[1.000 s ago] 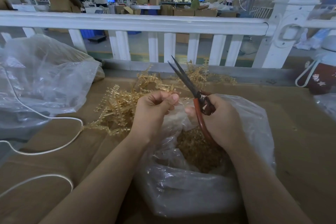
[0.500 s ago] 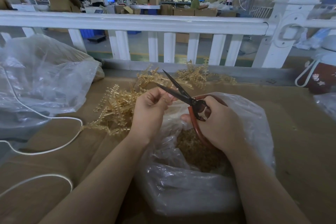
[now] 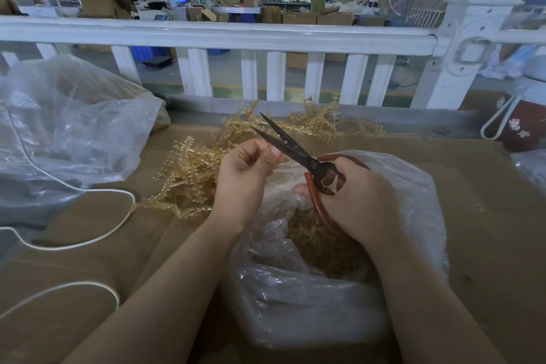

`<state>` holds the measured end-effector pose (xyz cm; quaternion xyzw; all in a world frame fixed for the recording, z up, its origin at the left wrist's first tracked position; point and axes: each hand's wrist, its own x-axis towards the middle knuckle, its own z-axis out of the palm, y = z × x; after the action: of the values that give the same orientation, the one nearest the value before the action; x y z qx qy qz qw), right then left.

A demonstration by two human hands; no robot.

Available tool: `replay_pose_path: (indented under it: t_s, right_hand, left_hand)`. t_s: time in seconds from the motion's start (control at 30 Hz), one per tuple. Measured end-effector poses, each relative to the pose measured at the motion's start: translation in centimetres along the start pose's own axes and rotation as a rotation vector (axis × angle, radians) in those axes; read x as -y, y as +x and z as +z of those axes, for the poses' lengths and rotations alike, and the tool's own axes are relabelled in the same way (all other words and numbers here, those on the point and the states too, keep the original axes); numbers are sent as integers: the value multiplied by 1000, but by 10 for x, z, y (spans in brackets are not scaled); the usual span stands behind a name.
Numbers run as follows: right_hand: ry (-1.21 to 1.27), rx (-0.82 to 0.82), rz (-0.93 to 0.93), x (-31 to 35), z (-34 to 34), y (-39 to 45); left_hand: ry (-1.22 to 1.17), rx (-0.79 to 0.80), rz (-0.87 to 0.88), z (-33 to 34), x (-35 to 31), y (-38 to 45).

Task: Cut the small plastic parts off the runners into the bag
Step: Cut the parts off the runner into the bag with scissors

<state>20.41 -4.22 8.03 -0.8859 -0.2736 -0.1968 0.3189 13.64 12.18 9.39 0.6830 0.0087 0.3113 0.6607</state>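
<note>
The right hand (image 3: 359,201) grips one pair of scissors (image 3: 298,154) by its red loop handles, with the fingers curled through and around them. The two dark blades are a little way apart and point up and to the left. The left hand (image 3: 245,177) is closed in a pinch right beside the blades. Its fingertips (image 3: 273,154) are touching the lower blade. A thin bit of yellow plastic seems to be in the pinch, but it is too small to be sure.

Both hands are over one clear plastic bag (image 3: 413,195) that lies open on the table. Inside the bag is a heap of small cut-off parts (image 3: 322,248), too many to count.

Just to the left of the left hand lies a pile of yellow runners (image 3: 183,177) with little parts on them. More runners (image 3: 319,124) lie at the far edge of the table, behind the scissors.

There are two more things on the left: one big crumpled clear bag (image 3: 68,130), and one white cord (image 3: 85,242) that curls over the brown cardboard tabletop (image 3: 487,230). A white railing (image 3: 224,37) runs along the back. One dark red jug (image 3: 523,127) with a white handle stands at the right edge.
</note>
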Motion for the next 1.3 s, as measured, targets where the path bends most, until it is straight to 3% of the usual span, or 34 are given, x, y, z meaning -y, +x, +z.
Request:
replay_pose_path:
  t_s: [0.6,1.3]
  right_hand:
    - [-8,-60,-40,1,-3,-1]
    - [8,-77,-45,-1,-1,-2]
  left_hand:
    - [137,-38,-14,4,-1,-1]
    - [50,-1,-4,2,-1,-1]
